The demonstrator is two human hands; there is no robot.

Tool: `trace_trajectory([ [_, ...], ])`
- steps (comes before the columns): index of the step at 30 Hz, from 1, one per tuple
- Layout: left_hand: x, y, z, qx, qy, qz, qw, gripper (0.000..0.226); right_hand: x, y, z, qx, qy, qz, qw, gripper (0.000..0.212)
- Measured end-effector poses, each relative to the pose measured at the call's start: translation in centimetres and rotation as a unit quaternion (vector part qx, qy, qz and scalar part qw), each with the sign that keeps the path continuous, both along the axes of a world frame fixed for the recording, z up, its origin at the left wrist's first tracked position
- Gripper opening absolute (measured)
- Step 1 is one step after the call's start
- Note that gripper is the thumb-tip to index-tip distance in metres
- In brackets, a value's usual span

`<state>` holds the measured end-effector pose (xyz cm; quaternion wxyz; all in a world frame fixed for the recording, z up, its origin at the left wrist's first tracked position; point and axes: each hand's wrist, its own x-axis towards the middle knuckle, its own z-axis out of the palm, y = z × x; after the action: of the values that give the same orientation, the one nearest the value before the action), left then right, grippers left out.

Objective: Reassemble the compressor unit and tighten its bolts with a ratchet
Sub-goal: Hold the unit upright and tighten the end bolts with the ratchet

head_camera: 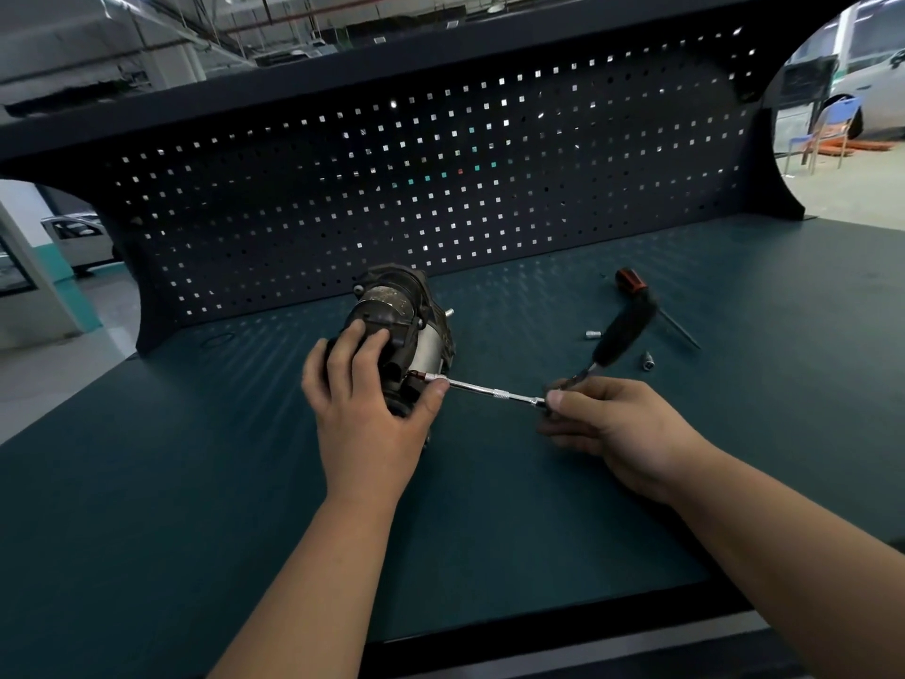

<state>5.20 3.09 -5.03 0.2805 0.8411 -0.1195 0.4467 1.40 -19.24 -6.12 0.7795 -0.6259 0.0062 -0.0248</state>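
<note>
While unlabelled, ratchet (622,335) at compressor (396,325).

- we see a dark teal workbench top (196,482) with a faint ribbed sheen.
- behind it stands a dark perforated metal pegboard (392,188) with square holes.
- a screwdriver with an orange-and-black handle (631,282) lies at the right rear of the bench.
- two small silver sockets lie apart there, one (593,334) nearer the pegboard, one (648,360) nearer us.
- beyond the bench's right end, a blue chair (832,125) stands beside a white car (871,66).
</note>
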Motion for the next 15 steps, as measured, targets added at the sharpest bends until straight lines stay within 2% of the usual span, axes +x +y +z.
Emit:
trace_trajectory([
  [4, 0.0, 0.0, 0.0, -0.002, 0.001, -0.003, 1.0, 0.073, -0.1, 0.0, 0.8, 0.007, 0.045, 0.032, 0.998, 0.024],
  [15, 0.0, 0.0, -0.1, -0.001, -0.008, -0.003, 1.0, 0.076, 0.4, 0.8, 1.5, -0.119, 0.07, -0.002, 0.99, 0.052],
])
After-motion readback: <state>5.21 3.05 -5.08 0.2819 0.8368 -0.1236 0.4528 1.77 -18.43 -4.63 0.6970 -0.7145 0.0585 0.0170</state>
